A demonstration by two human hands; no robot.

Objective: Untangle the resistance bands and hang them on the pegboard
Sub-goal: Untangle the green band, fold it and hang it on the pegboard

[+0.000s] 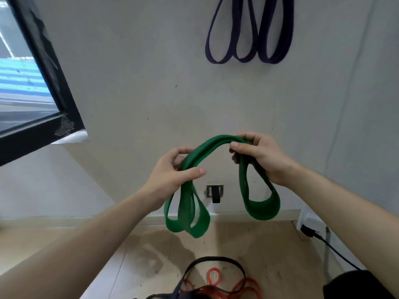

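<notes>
wall (151, 83) bare left of purple bands (248, 39) | floor: black band (216, 260), orange band (216, 277)

held band (218, 145) green | hung band (248, 39) purple | floor bands black (216, 260), orange (212, 277)

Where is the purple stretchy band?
In the head view, the purple band hangs in loops on the wall at the top right, high above the green band that the person holds.

Pale scuffed floor (151, 255) with a black band (216, 258) across orange bands (213, 269), black cable (308, 232) at right.
</notes>
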